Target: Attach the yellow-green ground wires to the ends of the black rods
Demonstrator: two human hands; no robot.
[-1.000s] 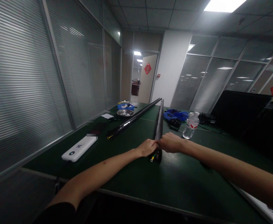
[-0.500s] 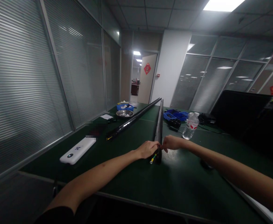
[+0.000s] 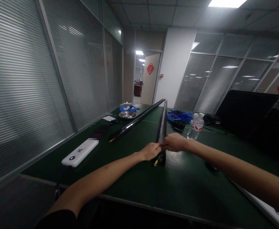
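A long black bar [image 3: 163,122] with a grey upper face runs away from me over the green table [image 3: 129,187]. My left hand [image 3: 151,151] is closed at the left side of its near end. From the right, my right hand [image 3: 174,142] is closed on top of the bar, its fingers meeting those of my left hand. What the fingertips pinch is too small to make out. A green-yellow wire with a ring terminal [image 3: 156,162] sticks out below my left hand.
Left of the hands lie a second black bar [image 3: 139,120], a white device [image 3: 80,152], a metal bowl [image 3: 127,115] and a blue tray [image 3: 128,109]. Rightward are water bottles [image 3: 195,127], blue bins [image 3: 185,117], black tools [image 3: 178,124] and a large black screen [image 3: 251,127].
My right hand has moved up and left onto the bar, its fingers now more folded. My left hand is nearly where it was.
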